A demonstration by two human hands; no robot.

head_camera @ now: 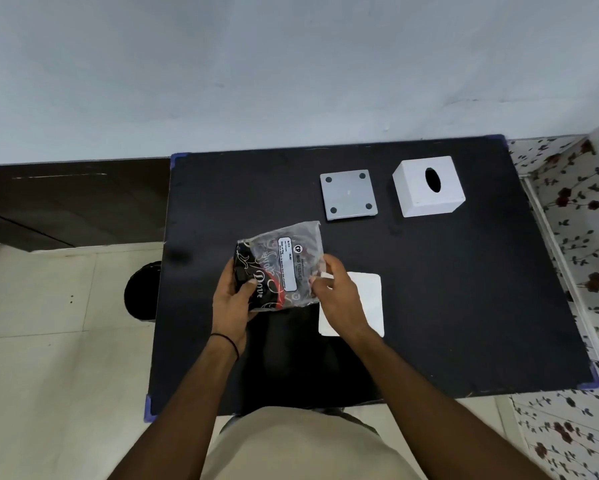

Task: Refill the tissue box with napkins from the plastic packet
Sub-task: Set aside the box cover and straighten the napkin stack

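A: Where is the clear plastic packet with black patterned napkins and a white label [280, 269]?

B: It is held above the black rectangular surface [447, 306], near its front middle, between both hands. The left hand [231, 299] grips the packet's near left end, thumb on top and fingers [237, 271] wrapped around the edge, clenched on it. A dark band circles that wrist.

A: And the right hand [337, 294]?

B: Its fingers [317, 282] pinch the packet's right edge, and something white shows at the fingertips; whether that is a napkin or the sheet beneath cannot be told.

A: What lies under that hand?

B: A flat white square stack of paper [363, 299] lies on the surface, partly hidden by the hand and wrist.

A: Where is the white cube-shaped tissue box with a dark oval slot [429, 187]?

B: It stands upright at the far right of the surface, well apart from the packet. Just beside it on the left lies the grey square base plate with four dark round pads [348, 195], pads facing up, not touching the box.

A: Anything else?

B: A black round object [140, 292] sits on the pale tiled floor [48, 341], partly hidden by the surface's left edge.
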